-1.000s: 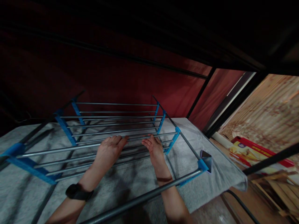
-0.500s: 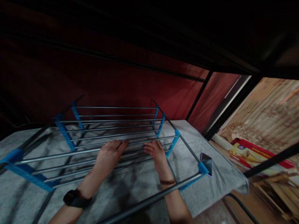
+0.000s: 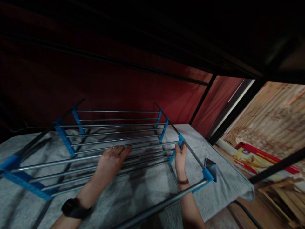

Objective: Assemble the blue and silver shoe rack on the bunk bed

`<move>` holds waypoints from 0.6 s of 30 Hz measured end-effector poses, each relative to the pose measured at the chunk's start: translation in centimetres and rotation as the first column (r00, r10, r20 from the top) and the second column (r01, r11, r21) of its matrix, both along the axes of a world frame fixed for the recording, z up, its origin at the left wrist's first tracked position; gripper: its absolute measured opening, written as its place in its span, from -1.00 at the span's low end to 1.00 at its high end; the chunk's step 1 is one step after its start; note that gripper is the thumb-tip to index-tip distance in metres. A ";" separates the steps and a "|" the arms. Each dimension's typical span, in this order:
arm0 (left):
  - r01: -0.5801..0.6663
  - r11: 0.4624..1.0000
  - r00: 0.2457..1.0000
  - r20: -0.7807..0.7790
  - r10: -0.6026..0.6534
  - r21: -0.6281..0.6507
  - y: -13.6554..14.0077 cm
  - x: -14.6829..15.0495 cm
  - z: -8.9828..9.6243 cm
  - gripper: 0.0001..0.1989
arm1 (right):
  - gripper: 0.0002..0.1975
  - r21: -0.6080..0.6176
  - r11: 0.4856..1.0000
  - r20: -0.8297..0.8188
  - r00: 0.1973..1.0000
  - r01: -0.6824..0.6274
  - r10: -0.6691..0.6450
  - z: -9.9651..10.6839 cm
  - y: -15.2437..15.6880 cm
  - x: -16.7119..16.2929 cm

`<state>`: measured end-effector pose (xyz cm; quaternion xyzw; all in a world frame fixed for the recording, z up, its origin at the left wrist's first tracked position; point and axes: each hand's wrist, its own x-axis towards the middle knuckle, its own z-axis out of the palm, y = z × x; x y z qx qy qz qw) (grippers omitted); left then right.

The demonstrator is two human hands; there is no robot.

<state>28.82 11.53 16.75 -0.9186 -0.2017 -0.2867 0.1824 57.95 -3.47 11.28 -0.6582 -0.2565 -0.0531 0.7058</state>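
Observation:
A rack of grey metal rods (image 3: 92, 157) with blue plastic brackets lies across the grey cloth, looking like a shoe rack on its side. My left hand (image 3: 111, 160), with a black watch on the wrist, is closed over the upper long rod near its middle. At the rack's right side, my right hand (image 3: 180, 159) grips a blue bracket (image 3: 181, 139), thumb on the near side and the other fingers partly hidden behind. Another blue bracket (image 3: 208, 175) sits nearer to me, joined to a thick rod passing above my right forearm.
A phone (image 3: 211, 168) lies on the grey cloth (image 3: 228, 181), right of the rack. Dark frame posts (image 3: 203, 98) and a red curtain (image 3: 133, 89) close off the back. Beyond the right edge are a red and yellow box (image 3: 259, 159) and wooden pieces (image 3: 281, 197) on the floor.
My right hand has moved right from the middle rods to the blue bracket and taken hold of it. My left hand stays on its rod.

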 end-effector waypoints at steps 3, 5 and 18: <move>0.004 1.000 1.000 0.002 -0.004 -0.024 -0.1 0.0 0.1 -0.70 | -0.46 0.032 0.999 -0.013 1.000 0.001 0.000 0.3 0.3 0.2; -0.004 0.999 1.000 -0.006 0.004 -0.036 -0.1 0.0 0.1 -0.70 | -0.46 0.049 0.999 -0.012 1.000 0.012 -0.011 0.4 0.3 0.3; 0.000 1.000 0.999 -0.047 0.001 0.027 0.1 -0.1 0.5 -0.69 | -0.63 -0.027 0.996 -0.013 0.997 0.082 -0.083 0.7 0.6 1.3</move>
